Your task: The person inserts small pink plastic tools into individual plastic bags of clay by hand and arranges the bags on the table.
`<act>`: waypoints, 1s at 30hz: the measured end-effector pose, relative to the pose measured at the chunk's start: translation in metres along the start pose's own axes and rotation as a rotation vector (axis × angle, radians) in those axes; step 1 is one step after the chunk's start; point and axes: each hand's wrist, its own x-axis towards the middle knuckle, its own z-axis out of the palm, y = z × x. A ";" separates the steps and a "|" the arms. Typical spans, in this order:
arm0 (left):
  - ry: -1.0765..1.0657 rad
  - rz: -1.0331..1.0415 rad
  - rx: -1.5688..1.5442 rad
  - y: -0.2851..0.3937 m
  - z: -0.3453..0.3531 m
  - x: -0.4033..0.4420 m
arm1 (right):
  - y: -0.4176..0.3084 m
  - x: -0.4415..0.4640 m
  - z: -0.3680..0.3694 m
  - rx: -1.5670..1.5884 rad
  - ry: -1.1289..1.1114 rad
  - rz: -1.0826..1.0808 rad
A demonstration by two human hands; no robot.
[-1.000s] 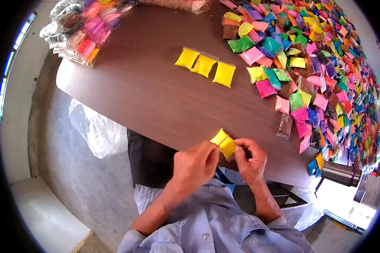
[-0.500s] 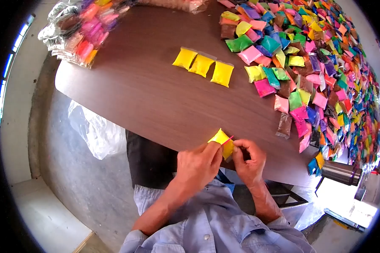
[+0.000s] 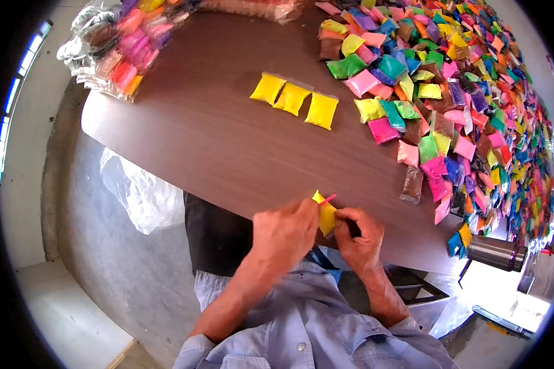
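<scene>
Both hands meet at the table's near edge around a yellow packet (image 3: pixel 327 218). My left hand (image 3: pixel 284 236) has its fingers pressed together at the packet's left side, with a thin pink strip (image 3: pixel 329 199) sticking out beside the fingertips across the packet. My right hand (image 3: pixel 361 238) pinches the packet's lower right edge between thumb and forefinger. Farther up the brown table (image 3: pixel 228 141), three yellow packets (image 3: pixel 292 98) lie in a slanting row. My left fingers cover part of the held packet.
A large heap of small coloured packets (image 3: pixel 437 92) covers the table's right side. Bundled clear bags with coloured contents (image 3: pixel 120 52) lie at the back left. A metal cylinder (image 3: pixel 497 253) is at the right edge. A white plastic bag (image 3: pixel 143 195) lies beyond the table's left edge.
The pink strip has shifted and now points up and right from my left fingertips. The held packet is turned and shows a narrower face. My right hand has moved slightly left and down.
</scene>
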 end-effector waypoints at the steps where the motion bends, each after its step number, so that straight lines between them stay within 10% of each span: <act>1: -0.006 -0.017 0.051 -0.005 -0.001 0.001 | 0.000 0.000 0.000 0.001 -0.006 0.012; 30: 0.215 -0.152 -0.281 -0.024 0.000 -0.020 | -0.025 -0.022 -0.009 0.131 -0.008 0.414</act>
